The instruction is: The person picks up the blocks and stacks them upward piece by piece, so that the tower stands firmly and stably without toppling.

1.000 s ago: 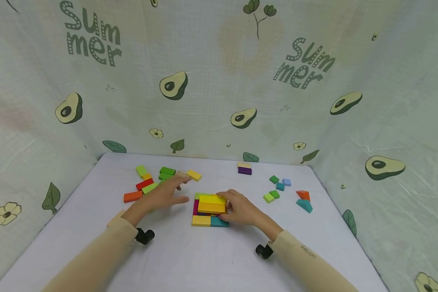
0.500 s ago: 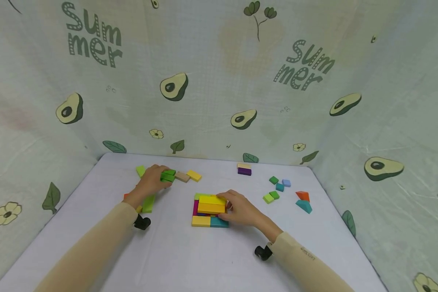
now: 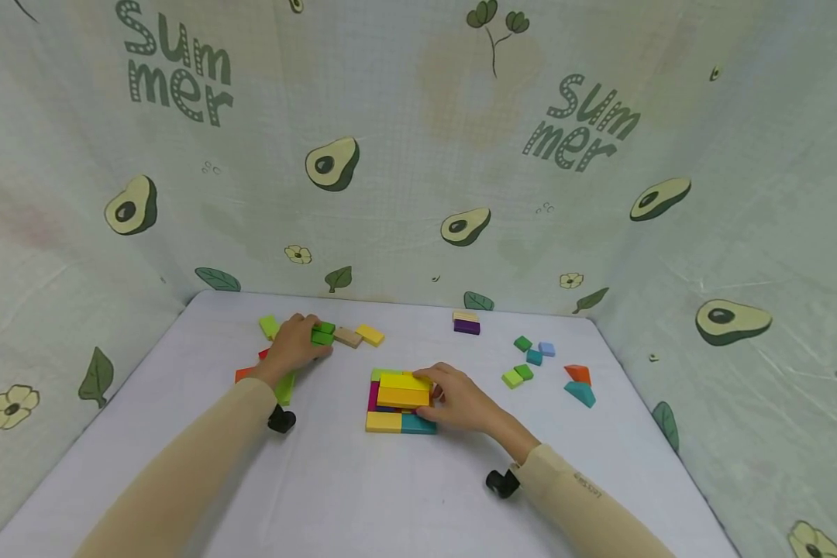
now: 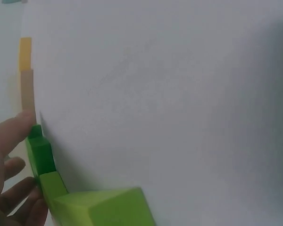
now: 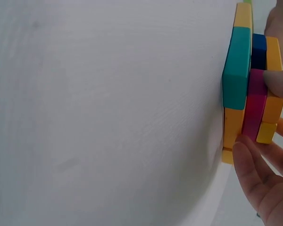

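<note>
My left hand is over the blocks at the left. Its thumb and fingers are spread about two green blocks, which lie side by side. In the left wrist view the thumb reaches the green block near a tan block, and the bent fingers stay behind. My right hand grips the right side of the yellow blocks on top of a low, layered block build. Its thumb presses by a magenta block, above a teal block at the base.
Red blocks and lime blocks lie partly under the left arm. Yellow and purple blocks sit at the back. Small green cubes, an orange triangle and a teal triangle are at the right.
My left hand has moved left and away, from beside the build to the green blocks, where it has stayed over the last half second. The right hand keeps its hold.
</note>
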The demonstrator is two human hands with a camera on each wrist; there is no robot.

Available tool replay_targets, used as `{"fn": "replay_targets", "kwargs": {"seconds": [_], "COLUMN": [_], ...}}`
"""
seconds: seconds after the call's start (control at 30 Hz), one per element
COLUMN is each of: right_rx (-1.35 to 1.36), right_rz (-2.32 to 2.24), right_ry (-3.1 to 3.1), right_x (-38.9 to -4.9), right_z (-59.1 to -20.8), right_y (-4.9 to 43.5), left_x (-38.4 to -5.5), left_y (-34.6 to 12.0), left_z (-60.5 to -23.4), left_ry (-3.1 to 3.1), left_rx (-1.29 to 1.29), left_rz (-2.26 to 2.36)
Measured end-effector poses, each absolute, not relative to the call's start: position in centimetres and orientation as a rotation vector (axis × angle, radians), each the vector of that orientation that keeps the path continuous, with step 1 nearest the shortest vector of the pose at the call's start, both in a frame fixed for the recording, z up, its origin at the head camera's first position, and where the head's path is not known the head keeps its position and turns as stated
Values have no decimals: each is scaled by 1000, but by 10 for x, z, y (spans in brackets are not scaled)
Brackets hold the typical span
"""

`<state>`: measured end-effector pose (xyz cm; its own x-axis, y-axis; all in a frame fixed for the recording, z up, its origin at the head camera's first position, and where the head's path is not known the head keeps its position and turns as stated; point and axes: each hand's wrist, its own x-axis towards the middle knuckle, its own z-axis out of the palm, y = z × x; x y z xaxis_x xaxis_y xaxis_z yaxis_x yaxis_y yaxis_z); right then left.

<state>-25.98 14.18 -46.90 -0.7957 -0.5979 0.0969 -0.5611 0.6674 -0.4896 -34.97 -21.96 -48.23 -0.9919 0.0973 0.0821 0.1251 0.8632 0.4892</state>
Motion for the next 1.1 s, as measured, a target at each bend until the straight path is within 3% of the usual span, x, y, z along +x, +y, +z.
{"fn": "replay_targets", "kwargs": {"seconds": [0.6,1.1], "right_rx": [-965,-965], "right_rz": [-778,-807], "right_ry": [2809,2799], "right_x": [-260,-260], "right_z": [-470,-472], "right_y": [143,145], "left_x": [-345,-335], "left_y": [-216,-204], "left_z": [-483,-474], "left_ry": [-2987,-2964], "left_rx": [-181,-351], "left_rz": [-764,-804]}}
